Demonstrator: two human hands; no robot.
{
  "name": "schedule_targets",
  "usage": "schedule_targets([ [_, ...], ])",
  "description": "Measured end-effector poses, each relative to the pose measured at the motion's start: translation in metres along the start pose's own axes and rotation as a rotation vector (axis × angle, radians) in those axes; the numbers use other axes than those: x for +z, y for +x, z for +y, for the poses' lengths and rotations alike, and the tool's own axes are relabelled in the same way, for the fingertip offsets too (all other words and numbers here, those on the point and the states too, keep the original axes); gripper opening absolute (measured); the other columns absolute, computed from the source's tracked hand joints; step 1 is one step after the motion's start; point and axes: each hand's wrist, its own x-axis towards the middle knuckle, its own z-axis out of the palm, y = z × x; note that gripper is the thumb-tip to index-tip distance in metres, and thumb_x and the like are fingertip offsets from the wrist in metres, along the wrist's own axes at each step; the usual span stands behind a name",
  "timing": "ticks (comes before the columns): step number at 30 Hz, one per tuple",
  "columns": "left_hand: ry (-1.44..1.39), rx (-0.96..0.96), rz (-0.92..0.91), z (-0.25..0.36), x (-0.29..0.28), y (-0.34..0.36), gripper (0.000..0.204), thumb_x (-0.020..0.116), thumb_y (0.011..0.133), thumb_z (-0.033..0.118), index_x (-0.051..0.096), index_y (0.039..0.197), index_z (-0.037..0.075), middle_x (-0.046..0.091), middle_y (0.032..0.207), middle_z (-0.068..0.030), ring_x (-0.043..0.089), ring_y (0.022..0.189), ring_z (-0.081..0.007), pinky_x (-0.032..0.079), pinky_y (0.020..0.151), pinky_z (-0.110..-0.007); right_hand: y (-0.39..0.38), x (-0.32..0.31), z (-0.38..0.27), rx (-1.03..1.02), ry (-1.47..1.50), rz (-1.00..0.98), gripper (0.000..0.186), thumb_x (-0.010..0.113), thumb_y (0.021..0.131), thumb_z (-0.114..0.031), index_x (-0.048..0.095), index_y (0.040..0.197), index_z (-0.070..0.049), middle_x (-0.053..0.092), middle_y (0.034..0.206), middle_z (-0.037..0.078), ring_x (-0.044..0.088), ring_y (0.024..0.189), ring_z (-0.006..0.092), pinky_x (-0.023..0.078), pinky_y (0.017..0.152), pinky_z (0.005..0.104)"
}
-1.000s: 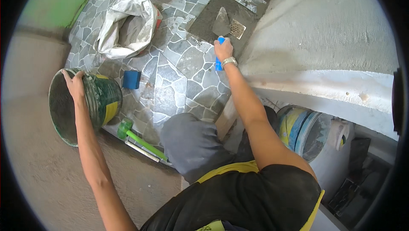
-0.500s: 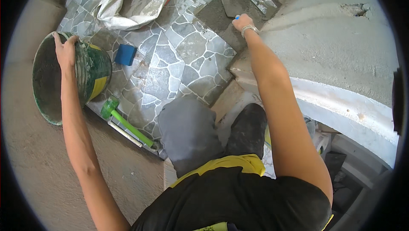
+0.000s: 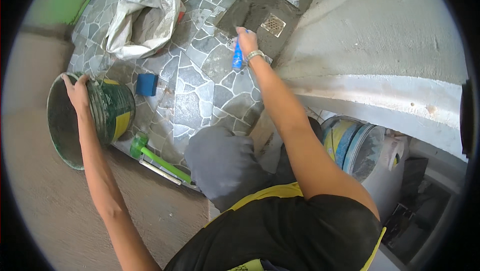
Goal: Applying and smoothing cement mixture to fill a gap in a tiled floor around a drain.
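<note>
My left hand (image 3: pixel 77 93) is closed over the rim of a dark green bucket (image 3: pixel 122 103) with a yellow patch. The bucket lies tilted, its mouth facing left. Far in front, my right hand (image 3: pixel 247 42) is wrapped round the blue handle of a trowel (image 3: pixel 237 58); its blade is hardly visible, edge-on against the mortar. Below that hand lies a patch of wet grey mortar (image 3: pixel 257 3) on the stone-patterned tile floor (image 3: pixel 192 78). Set into the mortar is a square metal drain grate (image 3: pixel 273 24), right of my hand.
A white sack (image 3: pixel 117 38) of grey powder stands ahead. Near the bucket are a blue block (image 3: pixel 146 84), a green mallet (image 3: pixel 162 162) and a thin white stick (image 3: pixel 160 172). A plastered ledge (image 3: pixel 370 46) borders the right, with more buckets (image 3: pixel 357 146) below it.
My right hand has moved left and nearer with the trowel, and the drain grate has come into sight. My left hand still holds the bucket rim. The view has shifted.
</note>
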Motion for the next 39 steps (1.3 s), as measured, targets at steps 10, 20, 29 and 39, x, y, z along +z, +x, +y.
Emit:
schedule_targets([
  [10, -0.049, -0.026, -0.034, 0.003, 0.000, 0.002, 0.092, 0.069, 0.073, 0.018, 0.022, 0.146, -0.013, 0.037, 0.147, -0.0244, 0.040, 0.132, -0.0264, 0.027, 0.109, -0.029, -0.006, 0.013, -0.003, -0.265, -0.534, 0.252, 0.050, 0.061, 0.079, -0.037, 0.061, 0.100, 0.008, 0.062, 0.106, 0.034, 0.058, 0.105, 0.0478, 0.044, 0.096, 0.0478],
  [20, -0.053, -0.083, -0.025, -0.002, -0.002, -0.001, 0.094, 0.069, 0.072, 0.023, 0.023, 0.148, -0.009, 0.049, 0.138, -0.0234, 0.053, 0.116, -0.0223, 0.036, 0.101, -0.028, 0.034, -0.032, -0.059, -0.178, -1.468, -0.273, 0.043, 0.059, 0.077, -0.034, 0.070, 0.102, 0.000, 0.065, 0.114, 0.024, 0.062, 0.107, 0.0418, 0.051, 0.091, 0.0442],
  [29, 0.008, -0.047, 0.062, 0.002, -0.001, -0.006, 0.096, 0.069, 0.071, 0.024, 0.022, 0.149, -0.006, 0.065, 0.084, -0.0083, 0.058, 0.075, -0.0153, 0.045, 0.080, -0.026, 0.016, -0.032, -0.042, -0.179, -1.525, -0.054, 0.055, 0.066, 0.076, -0.026, 0.053, 0.123, 0.001, 0.060, 0.125, 0.023, 0.058, 0.117, 0.0358, 0.048, 0.097, 0.0448],
  [39, -0.103, -0.107, 0.002, 0.014, -0.001, -0.011, 0.093, 0.067, 0.073, 0.018, 0.020, 0.150, -0.005, 0.063, 0.075, -0.0038, 0.055, 0.065, -0.0108, 0.045, 0.066, -0.024, 0.060, -0.040, -0.050, -0.226, -1.628, 0.003, 0.049, 0.067, 0.075, -0.028, 0.060, 0.118, -0.004, 0.062, 0.121, 0.022, 0.060, 0.113, 0.0365, 0.048, 0.097, 0.0432],
])
